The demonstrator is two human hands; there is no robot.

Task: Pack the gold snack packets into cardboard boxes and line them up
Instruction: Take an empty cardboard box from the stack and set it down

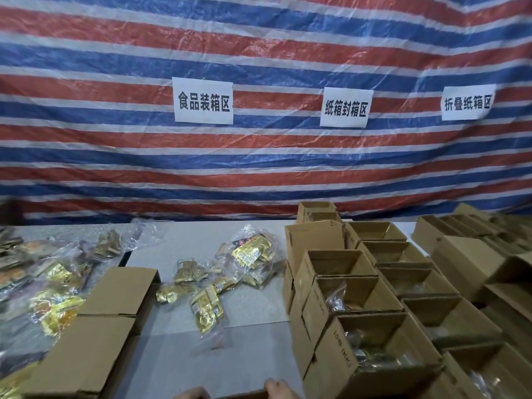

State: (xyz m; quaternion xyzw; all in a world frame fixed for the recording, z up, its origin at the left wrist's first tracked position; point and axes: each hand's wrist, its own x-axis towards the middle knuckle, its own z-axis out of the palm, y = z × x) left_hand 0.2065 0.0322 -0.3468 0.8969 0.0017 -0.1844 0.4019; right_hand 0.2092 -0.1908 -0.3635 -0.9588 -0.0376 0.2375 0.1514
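Note:
Gold snack packets (207, 306) in clear plastic bags lie loose on the grey table (184, 358), with a fuller bag (250, 251) behind them and a heap of packets (54, 300) at the left. Open cardboard boxes (371, 355) stand in rows at the right, and the near ones hold packets. At the bottom edge a cardboard box (241, 395) shows only its top rim. My right hand (277, 387) curls over its right end. My left hand (191, 393) sits at its left end, mostly cut off by the frame.
Two closed cardboard boxes (95, 341) stand at the left front. More open boxes (475, 249) fill the far right. A striped red, white and blue tarp (259, 156) with three paper signs hangs behind the table.

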